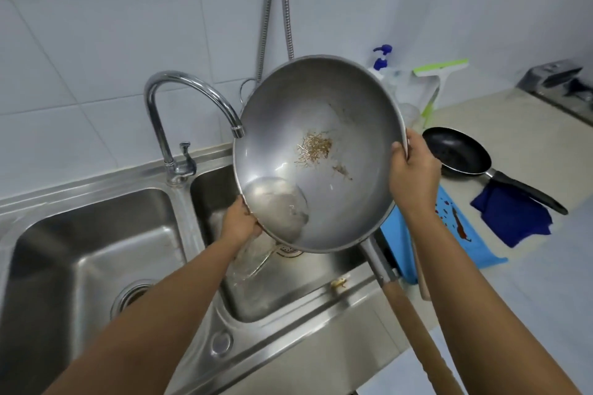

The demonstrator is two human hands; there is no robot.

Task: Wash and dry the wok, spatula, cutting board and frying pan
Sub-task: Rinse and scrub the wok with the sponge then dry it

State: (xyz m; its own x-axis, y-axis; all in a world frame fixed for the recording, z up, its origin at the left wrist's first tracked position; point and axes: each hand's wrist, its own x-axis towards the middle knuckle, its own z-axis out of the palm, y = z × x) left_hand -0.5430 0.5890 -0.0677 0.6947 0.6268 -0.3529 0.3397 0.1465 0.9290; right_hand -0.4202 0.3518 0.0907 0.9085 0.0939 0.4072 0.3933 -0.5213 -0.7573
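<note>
- Wok [321, 138]: steel, round. You hold it up over the right basin [288, 298] of the sink, tipped so its inside faces you and its low edge is on the left. The wooden handle [410, 314] points near and right.
- Left grip [239, 223]: closed round the wok's low left rim.
- Right grip [414, 170]: clamps the right rim, thumb inside the bowl, fingers behind it.
- Contents: a patch of brown food bits [316, 146] stuck near the middle. A pool of water [276, 202] sits at the low edge, just beside your left grip, and a clear stream seems to fall from there into the basin.
- Tap [179, 90]: chrome, curved. Its spout ends just at the wok's far left rim.
- Left basin [80, 250]: steel, with a drain in its floor.
- Cutting board [462, 234]: blue, with red-brown stains. It lies on the bench [545, 282] right of the sink, partly hidden by your right arm.
- Frying pan [455, 151]: black, on the bench beyond the board. Its handle runs over a dark blue cloth [513, 218].
- Far edge of the bench: a pump bottle [382, 58] and a green-edged squeegee [439, 70] against the tiled wall.
</note>
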